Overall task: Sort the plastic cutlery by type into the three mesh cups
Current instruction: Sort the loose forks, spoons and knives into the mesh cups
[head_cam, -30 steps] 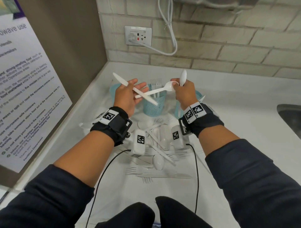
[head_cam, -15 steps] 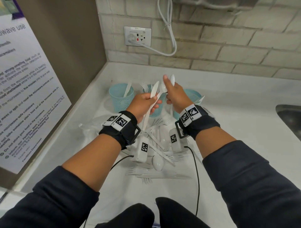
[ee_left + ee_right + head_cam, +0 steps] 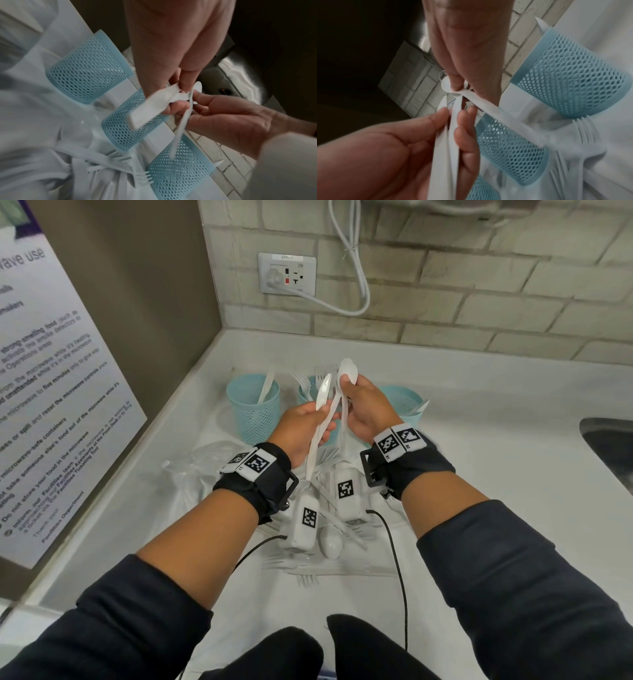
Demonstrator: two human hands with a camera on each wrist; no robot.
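Observation:
Both hands are raised together above the middle mesh cup (image 3: pixel 304 396). My left hand (image 3: pixel 301 426) grips a white plastic knife (image 3: pixel 323 395) upright, blade up, with its broad handle (image 3: pixel 145 112) pointing down. My right hand (image 3: pixel 366 409) pinches white spoons (image 3: pixel 348 369) by their bowls, and their handles (image 3: pixel 179 131) hang down across the left fingers. The left blue cup (image 3: pixel 253 419) holds one knife, and the middle cup holds forks (image 3: pixel 301 380). A white tip sticks out of the right cup (image 3: pixel 416 416). Loose cutlery (image 3: pixel 330 544) lies on the counter under my wrists.
A crumpled clear plastic bag (image 3: pixel 205 467) lies left of the pile. A wall with a poster (image 3: pixel 51 405) closes the left side and a brick wall with a socket (image 3: pixel 287 273) the back. A steel sink (image 3: pixel 609 446) sits at the right.
My hands have come together over the middle cup. The knife turned from lying across the left cup to upright, and the spoons swung from sideways to hanging down.

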